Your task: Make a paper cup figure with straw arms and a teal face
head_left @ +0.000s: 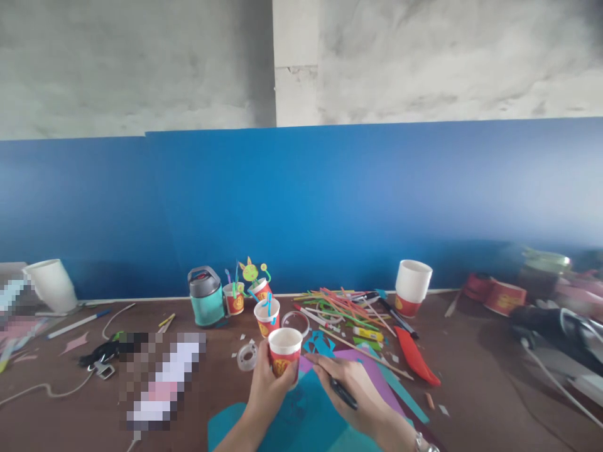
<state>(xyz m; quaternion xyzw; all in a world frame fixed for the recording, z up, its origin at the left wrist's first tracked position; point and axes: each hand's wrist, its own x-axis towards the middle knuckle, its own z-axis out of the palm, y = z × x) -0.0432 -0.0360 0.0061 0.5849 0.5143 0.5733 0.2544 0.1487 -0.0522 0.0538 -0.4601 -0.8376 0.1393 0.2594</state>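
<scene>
My left hand (269,380) is wrapped round a red and white paper cup (286,351), held upright above the blue paper (306,424). In my right hand (346,383) is a black marker pen (343,394), its front end pointing toward the cup's right side. Whether its tip touches the cup I cannot tell. Faint dark drawn lines show on the blue paper below the cup. Just behind stands another paper cup (267,317) with blue strips in it. A roll of clear tape (247,356) lies left of my left hand.
Coloured pipe cleaners (348,307) lie heaped behind my right hand, near a yellow glue stick (368,333) and red scissors-like handle or sheath (414,358). Stacked paper cups (412,285) stand right; a teal flask (206,301) stands left. A blue partition (301,207) closes the back.
</scene>
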